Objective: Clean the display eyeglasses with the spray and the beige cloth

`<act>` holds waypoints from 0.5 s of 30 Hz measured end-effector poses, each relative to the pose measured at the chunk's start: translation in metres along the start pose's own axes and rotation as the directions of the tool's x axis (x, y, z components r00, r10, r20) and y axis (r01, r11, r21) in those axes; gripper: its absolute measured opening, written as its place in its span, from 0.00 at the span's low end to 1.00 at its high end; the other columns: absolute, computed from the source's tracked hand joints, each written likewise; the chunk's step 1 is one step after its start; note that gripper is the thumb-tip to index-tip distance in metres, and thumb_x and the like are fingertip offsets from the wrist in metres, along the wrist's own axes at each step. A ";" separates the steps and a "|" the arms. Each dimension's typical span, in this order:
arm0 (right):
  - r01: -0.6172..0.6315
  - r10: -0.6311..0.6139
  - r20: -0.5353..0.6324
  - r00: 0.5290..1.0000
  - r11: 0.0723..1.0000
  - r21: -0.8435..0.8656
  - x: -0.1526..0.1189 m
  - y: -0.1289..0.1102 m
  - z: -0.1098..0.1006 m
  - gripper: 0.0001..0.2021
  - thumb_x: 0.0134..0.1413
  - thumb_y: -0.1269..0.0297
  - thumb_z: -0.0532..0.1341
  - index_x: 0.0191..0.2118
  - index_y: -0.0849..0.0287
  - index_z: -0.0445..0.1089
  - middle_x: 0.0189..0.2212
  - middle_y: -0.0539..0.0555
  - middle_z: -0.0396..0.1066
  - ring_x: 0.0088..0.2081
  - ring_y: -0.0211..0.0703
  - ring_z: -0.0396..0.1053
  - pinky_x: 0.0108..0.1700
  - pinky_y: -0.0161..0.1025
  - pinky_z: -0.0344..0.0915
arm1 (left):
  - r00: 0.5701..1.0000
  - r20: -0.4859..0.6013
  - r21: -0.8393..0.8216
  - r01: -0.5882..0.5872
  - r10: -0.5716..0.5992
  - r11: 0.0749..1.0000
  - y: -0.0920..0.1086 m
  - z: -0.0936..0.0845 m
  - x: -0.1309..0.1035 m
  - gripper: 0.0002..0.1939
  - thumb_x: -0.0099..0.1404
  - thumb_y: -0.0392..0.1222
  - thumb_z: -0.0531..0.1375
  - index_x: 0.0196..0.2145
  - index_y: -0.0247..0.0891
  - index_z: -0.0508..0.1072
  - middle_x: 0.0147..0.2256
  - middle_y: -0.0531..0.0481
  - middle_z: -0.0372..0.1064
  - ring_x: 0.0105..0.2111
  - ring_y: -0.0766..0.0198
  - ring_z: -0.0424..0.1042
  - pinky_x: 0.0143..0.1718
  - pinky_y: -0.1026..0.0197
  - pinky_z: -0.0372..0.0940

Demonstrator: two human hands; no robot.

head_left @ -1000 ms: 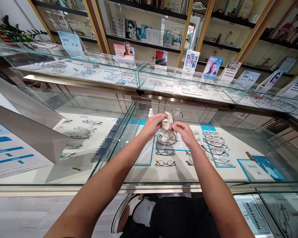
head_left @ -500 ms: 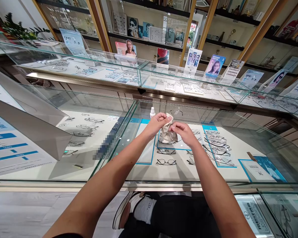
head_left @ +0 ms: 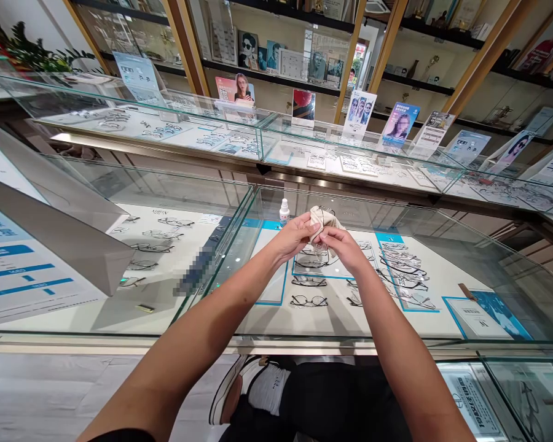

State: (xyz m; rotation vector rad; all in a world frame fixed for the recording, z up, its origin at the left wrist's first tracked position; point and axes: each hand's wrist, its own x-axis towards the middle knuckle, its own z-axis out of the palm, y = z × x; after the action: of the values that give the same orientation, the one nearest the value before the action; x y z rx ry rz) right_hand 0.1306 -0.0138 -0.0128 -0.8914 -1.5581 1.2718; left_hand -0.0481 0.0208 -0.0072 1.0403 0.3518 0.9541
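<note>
A cream cloth [head_left: 321, 220] with a dark-stitched edge is bunched between my two hands, above the glass counter. My left hand [head_left: 295, 236] pinches the cloth from the left, thumb and fingers pressed together. From the right, my right hand [head_left: 337, 244] is closed on its lower part, with the fingertips almost touching those of my left. A thin dark line shows along the cloth's top; whether a spectacle frame is wrapped in it I cannot make out. Just left of and behind the cloth stands a small white bottle [head_left: 284, 212], upright.
Rows of eyeglasses [head_left: 308, 301] lie inside the glass display case [head_left: 276, 347] beneath my hands. Large folded card signs [head_left: 41, 258] stand at the left. Behind runs another glass counter [head_left: 203, 110] with upright cards [head_left: 400, 121], and shelves rise beyond it.
The cloth is turned and bunched higher between my fingers, no longer hanging down below them. My left hand has opened out slightly and tilted; both hands stay at nearly the same place.
</note>
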 end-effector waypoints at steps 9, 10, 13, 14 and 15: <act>-0.023 0.020 0.040 0.999 0.998 0.065 0.002 0.007 0.005 0.17 0.58 0.46 0.69 0.34 0.57 0.81 0.34 0.54 0.77 0.36 0.42 0.69 0.40 0.40 0.62 | 0.997 -0.064 0.057 -0.034 0.038 0.998 0.002 0.008 -0.003 0.25 0.56 0.51 0.76 0.40 0.38 0.70 0.25 0.56 0.70 0.19 0.69 0.66 0.23 0.62 0.64; -0.024 0.022 0.044 0.999 0.998 0.051 0.002 0.006 0.006 0.18 0.57 0.45 0.69 0.33 0.57 0.81 0.34 0.54 0.77 0.36 0.43 0.68 0.41 0.41 0.62 | 0.996 -0.077 0.076 -0.048 0.054 0.996 0.001 0.009 -0.003 0.24 0.57 0.53 0.76 0.40 0.38 0.70 0.25 0.56 0.70 0.18 0.69 0.65 0.22 0.62 0.63; -0.027 0.026 0.049 0.998 0.999 0.020 0.002 0.003 0.007 0.19 0.57 0.44 0.69 0.33 0.57 0.81 0.33 0.54 0.77 0.36 0.43 0.68 0.42 0.41 0.63 | 0.993 -0.078 0.125 -0.083 0.093 0.989 0.001 0.009 -0.002 0.23 0.61 0.58 0.72 0.39 0.37 0.70 0.24 0.55 0.70 0.17 0.68 0.65 0.22 0.61 0.64; -0.024 0.023 0.039 0.999 1.000 0.019 0.002 0.002 0.007 0.19 0.56 0.45 0.69 0.32 0.57 0.80 0.33 0.54 0.77 0.35 0.42 0.67 0.42 0.41 0.63 | 0.992 -0.077 0.133 -0.091 0.102 0.987 0.002 0.008 -0.002 0.23 0.61 0.59 0.71 0.38 0.37 0.71 0.23 0.54 0.70 0.18 0.67 0.66 0.23 0.61 0.65; -0.017 0.016 0.020 1.000 1.000 0.025 0.001 0.001 0.007 0.18 0.57 0.45 0.69 0.32 0.57 0.80 0.32 0.53 0.77 0.35 0.42 0.67 0.42 0.41 0.63 | 0.990 -0.082 0.137 -0.100 0.112 0.986 0.003 0.007 -0.001 0.24 0.61 0.60 0.71 0.37 0.37 0.71 0.24 0.53 0.70 0.19 0.67 0.67 0.24 0.61 0.66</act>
State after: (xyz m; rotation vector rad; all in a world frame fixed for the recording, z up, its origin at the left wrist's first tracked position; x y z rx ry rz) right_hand 0.1238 -0.0146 -0.0136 -0.8796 -1.5496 1.3133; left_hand -0.0456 0.0168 -0.0018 1.1487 0.4420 1.0870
